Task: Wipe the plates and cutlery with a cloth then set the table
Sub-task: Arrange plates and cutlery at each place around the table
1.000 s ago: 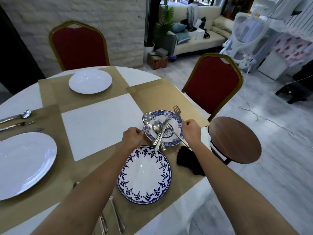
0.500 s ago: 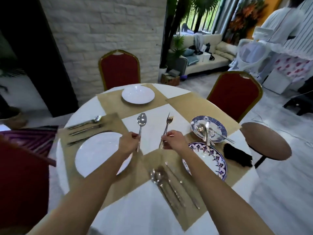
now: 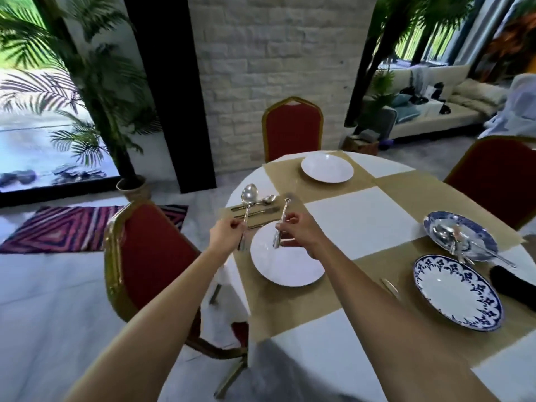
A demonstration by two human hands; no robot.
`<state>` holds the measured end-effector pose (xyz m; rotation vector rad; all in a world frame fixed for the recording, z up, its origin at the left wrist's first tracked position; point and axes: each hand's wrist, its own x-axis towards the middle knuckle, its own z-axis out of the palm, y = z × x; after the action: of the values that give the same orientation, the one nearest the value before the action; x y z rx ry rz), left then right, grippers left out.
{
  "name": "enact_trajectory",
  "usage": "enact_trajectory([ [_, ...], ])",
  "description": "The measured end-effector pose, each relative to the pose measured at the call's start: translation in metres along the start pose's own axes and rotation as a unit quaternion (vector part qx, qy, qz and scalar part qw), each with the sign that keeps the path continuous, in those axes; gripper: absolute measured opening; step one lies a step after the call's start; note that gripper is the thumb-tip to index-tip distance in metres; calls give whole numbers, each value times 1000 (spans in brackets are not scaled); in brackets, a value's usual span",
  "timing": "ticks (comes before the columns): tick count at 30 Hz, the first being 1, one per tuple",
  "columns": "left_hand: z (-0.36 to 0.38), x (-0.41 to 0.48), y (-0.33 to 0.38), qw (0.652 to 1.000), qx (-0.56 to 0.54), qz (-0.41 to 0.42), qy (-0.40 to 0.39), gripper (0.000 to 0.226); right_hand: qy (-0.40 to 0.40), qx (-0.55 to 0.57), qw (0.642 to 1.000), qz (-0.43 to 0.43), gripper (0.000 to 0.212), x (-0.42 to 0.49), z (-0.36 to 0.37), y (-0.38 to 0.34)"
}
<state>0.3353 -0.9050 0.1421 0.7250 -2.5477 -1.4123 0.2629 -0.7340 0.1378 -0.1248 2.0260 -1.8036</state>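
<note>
My left hand (image 3: 227, 234) grips a silver spoon (image 3: 249, 198) by its handle, bowl up. In my right hand (image 3: 298, 231) is a fork (image 3: 282, 217), blurred, its head pointing away. Both hover over the near edge of a white plate (image 3: 287, 261) on a tan placemat (image 3: 293, 303). More cutlery (image 3: 258, 208) lies on the mat beyond that plate. A second white plate (image 3: 327, 168) sits at the far side. At the right, a blue patterned plate (image 3: 458, 291) lies near a blue bowl (image 3: 461, 235) holding cutlery, with a black cloth (image 3: 513, 281) beside them.
Red chairs with gold frames stand at the left (image 3: 150, 256), the far side (image 3: 292, 129) and the right (image 3: 499, 178) of the round white table (image 3: 359, 216). A striped rug (image 3: 61, 227) lies on the floor at left. Potted palms and a sofa are behind.
My view has swung left. Both hands lifted a spoon and a fork from the blue bowl and carried them left across the table to above the white plate.
</note>
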Motion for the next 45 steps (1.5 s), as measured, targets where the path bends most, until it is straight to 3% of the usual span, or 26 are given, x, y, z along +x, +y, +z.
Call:
enact_trajectory([
  [7, -110, 39, -34, 998, -15, 41, 53, 23, -64, -8, 998, -16, 16, 34, 110, -35],
  [12, -210, 80, -73, 995, 9, 63, 75, 24, -47, 26, 998, -38, 16, 57, 209, -60],
  [17, -265, 125, -115, 996, -39, 61, 52, 24, -48, -40, 997, -37, 14, 74, 278, -66],
  [25, -273, 226, -137, 996, -79, 43, 17, 22, 82, 8, 996, -28, 12, 150, 321, -66],
  [34, -266, 391, -95, 984, -51, 128, -115, 20, 212, 35, 977, -16, 7, 284, 315, -104],
  [45, -205, 565, -81, 960, -37, 150, -233, 23, 345, 76, 935, 14, 7, 419, 306, -118],
])
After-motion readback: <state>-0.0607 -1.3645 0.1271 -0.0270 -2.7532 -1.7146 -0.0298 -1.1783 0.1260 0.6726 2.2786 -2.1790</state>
